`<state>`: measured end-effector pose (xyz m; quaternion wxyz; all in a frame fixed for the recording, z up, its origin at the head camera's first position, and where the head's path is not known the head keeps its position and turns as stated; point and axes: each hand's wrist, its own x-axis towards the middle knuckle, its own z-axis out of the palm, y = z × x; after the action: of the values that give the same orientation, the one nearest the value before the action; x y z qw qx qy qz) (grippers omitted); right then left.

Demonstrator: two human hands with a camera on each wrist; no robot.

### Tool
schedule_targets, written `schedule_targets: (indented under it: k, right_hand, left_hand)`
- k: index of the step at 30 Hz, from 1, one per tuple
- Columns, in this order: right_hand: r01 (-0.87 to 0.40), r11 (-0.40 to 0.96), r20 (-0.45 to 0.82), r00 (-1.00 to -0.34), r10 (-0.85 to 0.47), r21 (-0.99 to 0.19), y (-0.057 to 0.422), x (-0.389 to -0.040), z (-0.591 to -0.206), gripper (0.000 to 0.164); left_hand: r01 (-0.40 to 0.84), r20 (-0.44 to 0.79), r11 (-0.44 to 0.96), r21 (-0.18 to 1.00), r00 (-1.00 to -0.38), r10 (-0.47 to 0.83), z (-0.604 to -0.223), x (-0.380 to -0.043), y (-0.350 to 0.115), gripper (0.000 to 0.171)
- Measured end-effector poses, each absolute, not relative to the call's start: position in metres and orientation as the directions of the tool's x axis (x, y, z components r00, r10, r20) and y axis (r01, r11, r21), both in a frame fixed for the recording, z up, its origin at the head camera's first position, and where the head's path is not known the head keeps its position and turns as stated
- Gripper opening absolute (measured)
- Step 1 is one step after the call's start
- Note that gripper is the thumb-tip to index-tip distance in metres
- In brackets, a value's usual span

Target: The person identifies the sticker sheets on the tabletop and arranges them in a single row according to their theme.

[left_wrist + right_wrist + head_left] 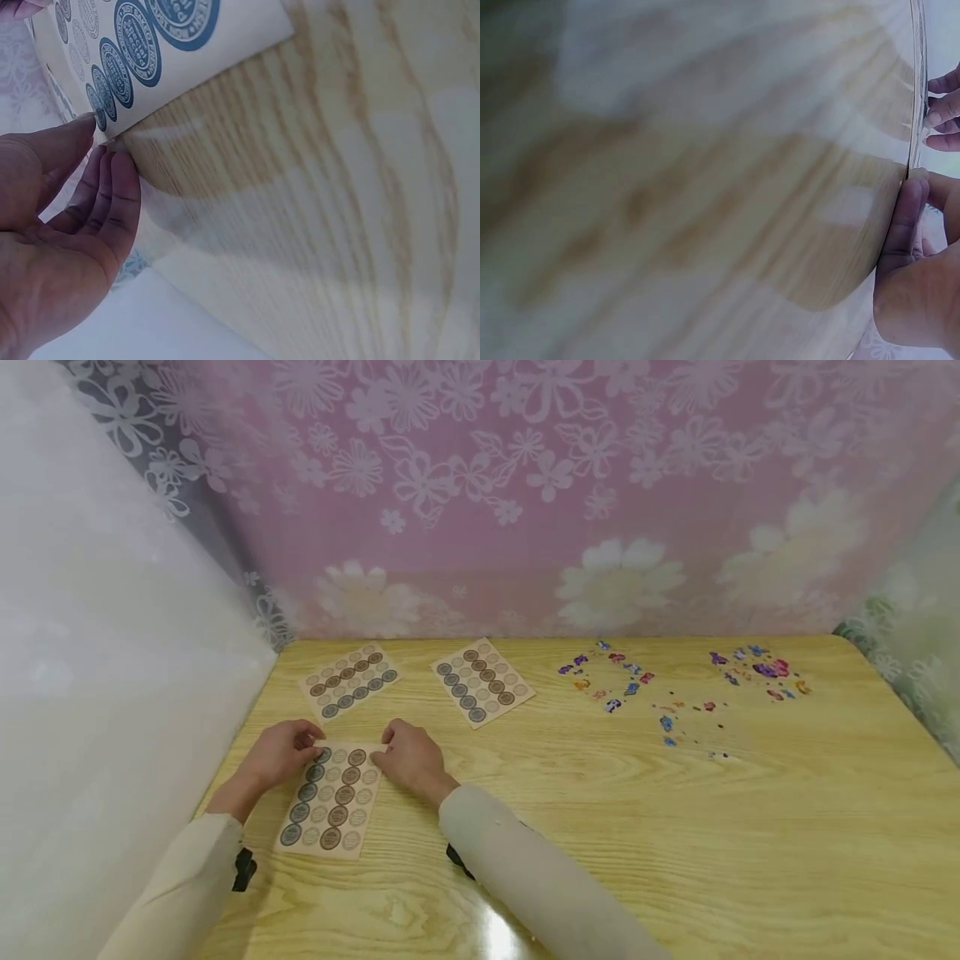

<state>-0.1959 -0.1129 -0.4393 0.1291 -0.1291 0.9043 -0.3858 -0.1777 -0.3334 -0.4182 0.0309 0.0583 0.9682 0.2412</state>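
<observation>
Lying between the hands [280,755] [412,762] is the sticker sheet [330,802]; they pinch its 2 far corners.

Left hand [277,755] pinching, thumb [66,144] opposing fingers [116,199]; right hand [415,762] pinching likewise; left forearm [176,881], right forearm [536,868] extended forward, sleeved.

We see cream sticker sheet [339,806], rectangular, printed face up, at left part of wood-grain table [637,835], long sides slanting slightly, top leaning right. We count four columns of round printed stickers: dark blue, pale, brown, pale, from left. Upper corners: left hand [279,757] pinches one, right hand [414,762] other. Sheet looks unbent.
</observation>
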Motion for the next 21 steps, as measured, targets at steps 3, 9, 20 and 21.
schedule_targets:
  k: [3, 9, 20, 21]
  right_hand:
    - [-0.13, 0.673, -0.139, -0.934, -0.33, -0.728, -0.1139, -0.1963, -0.439, 0.019]
    - [-0.131, 0.682, -0.137, -0.936, -0.324, -0.72, -0.1149, -0.1952, -0.4381, 0.019]
    - [-0.133, 0.654, -0.136, -0.929, -0.344, -0.745, -0.1138, -0.1946, -0.4365, 0.019]
    - [-0.136, 0.65, -0.132, -0.929, -0.346, -0.747, -0.1135, -0.1948, -0.437, 0.019]
  left_hand:
    - [0.089, -0.045, 0.877, 0.472, -0.991, 0.124, -0.4174, -0.1774, -0.334, 0.017]
    - [0.082, -0.047, 0.868, 0.49, -0.992, 0.12, -0.4188, -0.1773, -0.3368, 0.017]
    - [0.104, -0.019, 0.857, 0.505, -0.991, 0.132, -0.4248, -0.1733, -0.3394, 0.024]
    - [0.107, -0.021, 0.855, 0.507, -0.991, 0.136, -0.4253, -0.1729, -0.339, 0.025]
